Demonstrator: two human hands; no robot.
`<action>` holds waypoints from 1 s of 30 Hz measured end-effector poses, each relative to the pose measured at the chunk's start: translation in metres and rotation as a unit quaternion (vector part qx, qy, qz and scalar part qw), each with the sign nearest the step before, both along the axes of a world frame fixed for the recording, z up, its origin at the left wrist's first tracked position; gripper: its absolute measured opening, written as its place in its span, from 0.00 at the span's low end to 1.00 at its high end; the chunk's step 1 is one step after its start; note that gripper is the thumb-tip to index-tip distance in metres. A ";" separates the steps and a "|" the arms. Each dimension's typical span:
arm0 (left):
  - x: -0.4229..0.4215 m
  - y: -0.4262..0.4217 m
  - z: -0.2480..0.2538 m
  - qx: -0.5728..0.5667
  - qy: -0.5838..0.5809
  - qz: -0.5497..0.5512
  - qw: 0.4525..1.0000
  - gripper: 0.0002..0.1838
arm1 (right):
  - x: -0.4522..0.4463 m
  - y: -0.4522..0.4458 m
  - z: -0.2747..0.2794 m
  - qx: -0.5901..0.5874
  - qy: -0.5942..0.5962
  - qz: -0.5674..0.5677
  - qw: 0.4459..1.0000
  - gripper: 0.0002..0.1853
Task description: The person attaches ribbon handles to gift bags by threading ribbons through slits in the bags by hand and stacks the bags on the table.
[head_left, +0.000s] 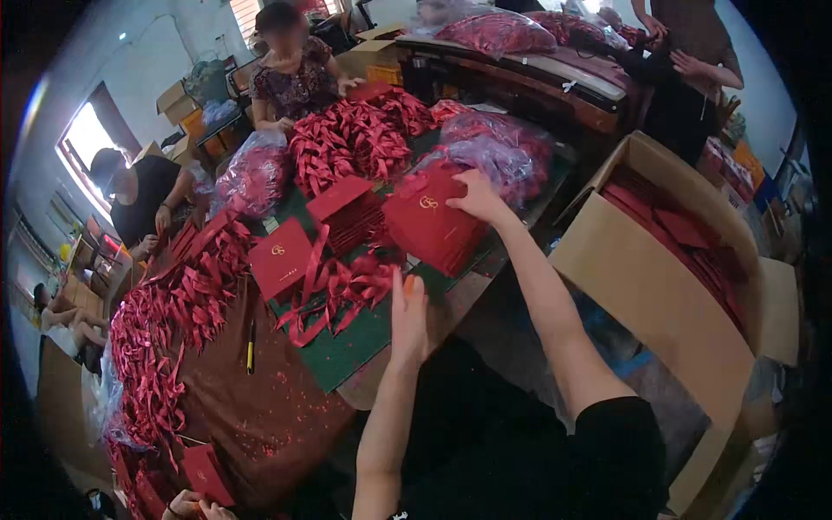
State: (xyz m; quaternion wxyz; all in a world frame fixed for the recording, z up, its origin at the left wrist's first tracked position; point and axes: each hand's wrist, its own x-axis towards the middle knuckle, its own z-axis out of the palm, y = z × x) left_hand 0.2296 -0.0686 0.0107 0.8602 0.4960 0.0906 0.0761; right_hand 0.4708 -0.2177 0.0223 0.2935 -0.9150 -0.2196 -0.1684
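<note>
My right hand point(475, 198) grips the top edge of a red bag with a gold logo point(438, 221), at the right side of the green mat point(347, 354). My left hand point(409, 316) is held upright just below that bag, with something orange at its fingers; its grip is too small to make out. Red ribbons point(347, 290) lie loose left of it. Another red bag with a gold logo point(280, 258) lies further left, and a stack of red bags point(347, 212) is behind the ribbons.
An open cardboard box point(650, 295) with red bags stands at the right. Ribbon piles point(351, 143) and plastic-wrapped bundles point(251, 178) lie beyond the mat. A yellow-black tool point(250, 348) rests on the brown cloth point(225, 399). Co-workers are at the far side, left and lower left.
</note>
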 end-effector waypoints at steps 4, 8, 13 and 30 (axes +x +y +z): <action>0.066 -0.010 -0.012 -0.084 0.022 -0.018 0.996 0.41 | 0.006 0.002 0.008 0.133 0.272 0.036 0.952 0.29; 0.090 -0.022 -0.017 -0.050 0.045 0.058 0.996 0.38 | 0.023 -0.003 0.010 0.083 0.472 0.063 0.876 0.35; 0.088 -0.020 -0.014 -0.074 0.086 0.062 0.992 0.34 | 0.014 -0.006 0.003 0.047 0.491 0.050 0.869 0.56; 0.027 -0.001 0.011 -0.136 -0.058 0.039 0.988 0.32 | -0.126 0.007 0.088 0.113 0.091 0.085 0.986 0.49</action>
